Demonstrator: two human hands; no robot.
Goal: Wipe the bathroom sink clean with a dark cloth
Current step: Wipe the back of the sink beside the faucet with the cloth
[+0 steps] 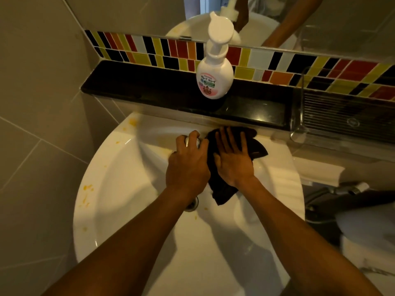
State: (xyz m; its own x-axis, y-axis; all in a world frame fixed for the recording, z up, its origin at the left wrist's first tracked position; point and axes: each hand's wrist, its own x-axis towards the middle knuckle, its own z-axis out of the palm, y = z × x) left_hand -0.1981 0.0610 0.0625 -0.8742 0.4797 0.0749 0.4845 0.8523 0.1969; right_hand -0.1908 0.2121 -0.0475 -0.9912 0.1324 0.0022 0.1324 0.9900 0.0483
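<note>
Cloth (230,189) under flat right hand (234,159), long axis ledge-to-drain.

A crumpled dark cloth (233,146) lies on the yellow-stained white sink (119,189) back rim.

Two bare forearms enter from the bottom edge, both uncovered along all of their visible length; no sleeve or cuff shows. The left hand (188,165) is ungloved, seen from its back, with knuckles and tendons standing out under the warm light. The right hand (234,162) is likewise ungloved, its back showing, with long slim fingers (230,137) and short, plain nails. The wrists carry no watch, band or bracelet, and the fingers bear no rings. The forearms are lean and smooth, widening toward the elbows.
</note>
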